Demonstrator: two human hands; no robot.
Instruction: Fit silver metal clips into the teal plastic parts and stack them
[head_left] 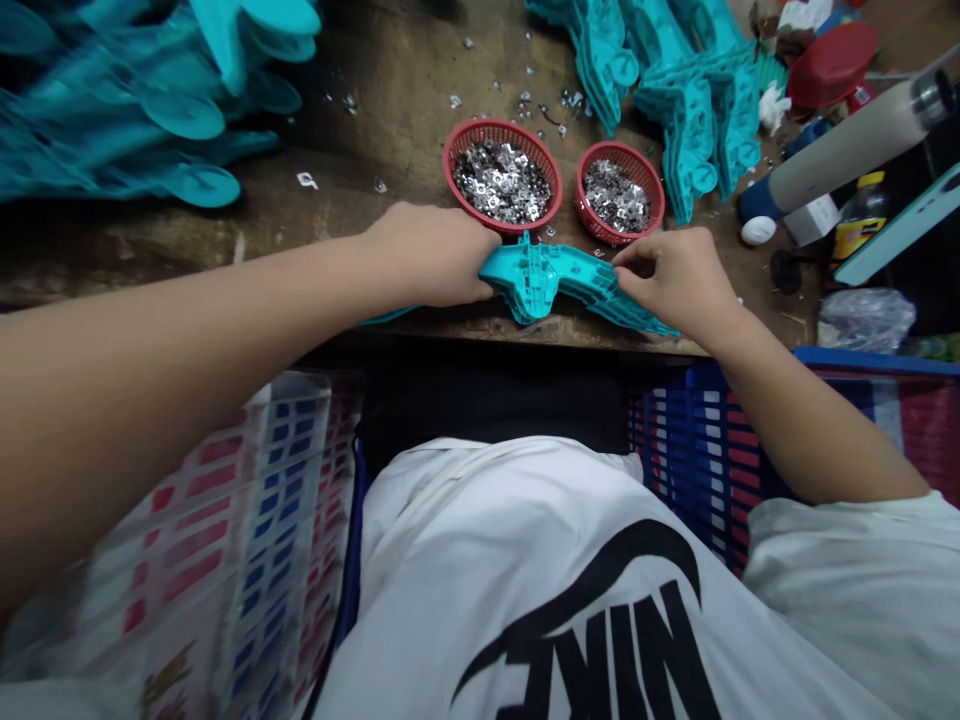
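Past a white T-shirt (525,580), pressed-together left fingers (480,262) and pinching right fingers (631,262) are steadying a teal plastic moulding (536,280), with red baskets (499,124) of metal nuts (501,182) just beyond them.

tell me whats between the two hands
In the head view, a teal moulded plastic piece spans the gap, held by the left hand and right hand.
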